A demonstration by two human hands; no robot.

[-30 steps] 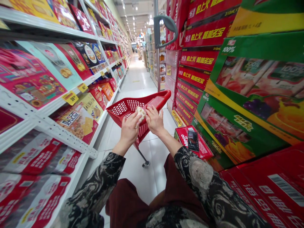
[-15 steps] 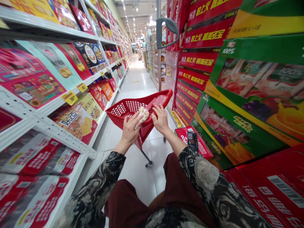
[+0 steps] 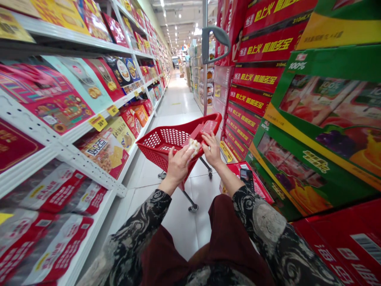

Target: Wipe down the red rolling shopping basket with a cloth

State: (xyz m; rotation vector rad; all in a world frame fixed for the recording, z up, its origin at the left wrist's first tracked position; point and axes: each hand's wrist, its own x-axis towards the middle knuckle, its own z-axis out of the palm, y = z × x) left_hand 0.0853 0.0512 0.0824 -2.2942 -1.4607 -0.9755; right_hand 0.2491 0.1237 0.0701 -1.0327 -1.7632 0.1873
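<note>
A red plastic shopping trolley [image 3: 162, 137] with a perforated basket stands in front of my knees. Pressed to its near rim is a crumpled whitish cloth [image 3: 194, 147], with my left hand [image 3: 178, 165] closed on it. Just to the right, my right hand [image 3: 212, 150] has its fingers bent over the same rim, beside a smooth red raised panel [image 3: 210, 126]. The two hands are close together but apart. My left fingertips are partly hidden by the cloth.
Shelves [image 3: 68, 139] of boxed snacks line the left side. On the right rise stacked red drink cartons [image 3: 256, 75] and green juice cartons [image 3: 321, 99]. A phone [image 3: 247, 177] lies on a low red box by my right forearm. A grey pole-mounted handle [image 3: 216, 43] stands ahead.
My left hand has slid the cloth a little to the right along the rim, closer to my right hand. The right hand keeps its place on the trolley. The view has shifted slightly.
</note>
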